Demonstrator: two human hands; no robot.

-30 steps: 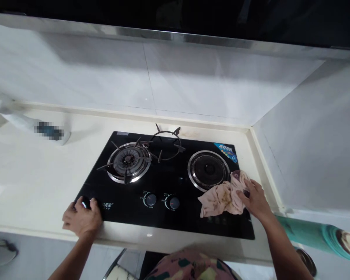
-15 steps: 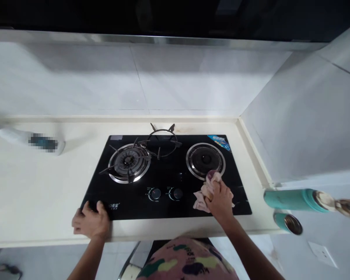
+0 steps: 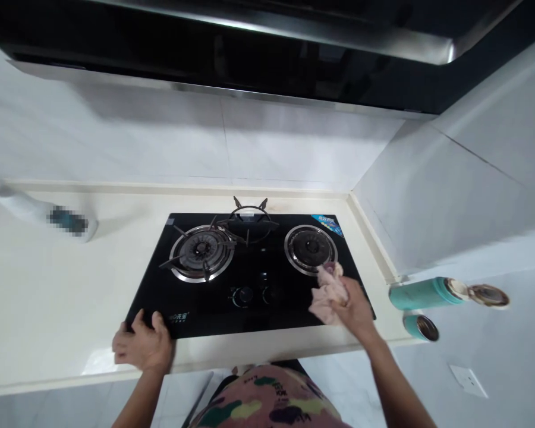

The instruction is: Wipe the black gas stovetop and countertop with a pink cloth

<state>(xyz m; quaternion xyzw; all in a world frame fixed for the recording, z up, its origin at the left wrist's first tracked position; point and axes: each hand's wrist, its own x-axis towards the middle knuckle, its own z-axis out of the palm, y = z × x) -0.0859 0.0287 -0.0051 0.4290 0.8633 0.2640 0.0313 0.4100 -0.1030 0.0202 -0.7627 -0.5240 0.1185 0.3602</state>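
Observation:
A black glass gas stove (image 3: 249, 309) is set in the pale counter. My right hand (image 3: 355, 306) grips a crumpled pink cloth (image 3: 327, 294) at the stove's front right, just below the right burner (image 3: 312, 246), which has no pan support on it. My left hand (image 3: 145, 342) rests with fingers spread on the counter's front edge, its fingertips by the stove's front left corner. The left burner (image 3: 201, 252) carries a dark pan support. A second pan support (image 3: 249, 224) lies at the back middle of the stove, close to the left burner.
A white bottle (image 3: 44, 217) lies on its side on the counter at left. At the right end stand an uncapped teal flask (image 3: 417, 294) and a teal cup (image 3: 420, 327). A dark range hood (image 3: 249, 65) hangs above. A wall socket (image 3: 468, 380) shows at lower right.
My right hand has shifted slightly right with the cloth, more to the side of it now. My left hand stays at the counter edge. The view has tilted, showing more of the hood.

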